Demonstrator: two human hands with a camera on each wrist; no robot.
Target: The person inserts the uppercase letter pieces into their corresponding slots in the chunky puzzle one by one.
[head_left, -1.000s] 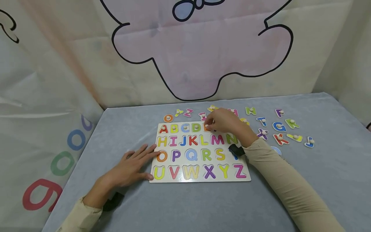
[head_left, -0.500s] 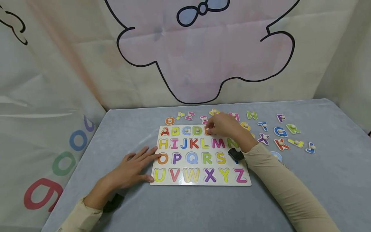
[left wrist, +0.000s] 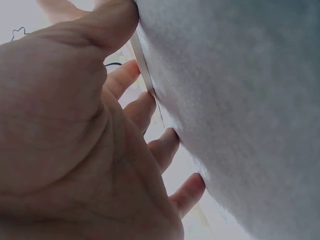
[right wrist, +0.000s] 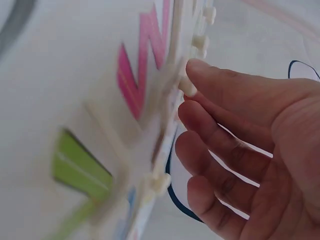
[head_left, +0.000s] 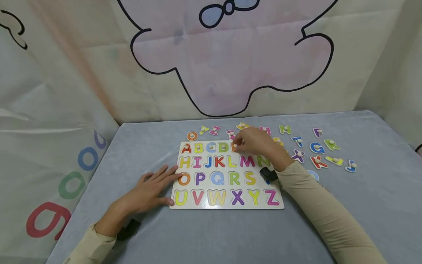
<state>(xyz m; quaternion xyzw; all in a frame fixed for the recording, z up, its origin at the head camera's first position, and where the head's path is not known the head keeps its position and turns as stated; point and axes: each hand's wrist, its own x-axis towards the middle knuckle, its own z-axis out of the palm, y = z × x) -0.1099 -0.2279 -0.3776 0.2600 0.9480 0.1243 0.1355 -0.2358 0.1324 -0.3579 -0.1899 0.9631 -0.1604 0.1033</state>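
A white alphabet puzzle board (head_left: 227, 186) lies flat on the table, with colourful letter recesses in rows. Wooden pieces with knobs sit in the A, B, C and D places of its top row. Just right of the D piece (head_left: 223, 147), my right hand (head_left: 254, 141) holds an orange letter puzzle piece (head_left: 233, 146), mostly hidden by the fingers. In the right wrist view, thumb and forefinger are at its pale knob (right wrist: 187, 86). My left hand (head_left: 148, 190) lies spread at the board's left edge, fingertips touching it.
Loose letter pieces lie behind and right of the board, among them an orange O (head_left: 192, 136), a blue G (head_left: 317, 147), a red K (head_left: 318, 162) and a blue J (head_left: 351, 166). A grey cloth (head_left: 230, 234) covers the table. A printed curtain (head_left: 211, 73) hangs behind.
The view shifts slightly as the head moves. Both hands keep their places, the right fingers still on the orange piece in the top row.
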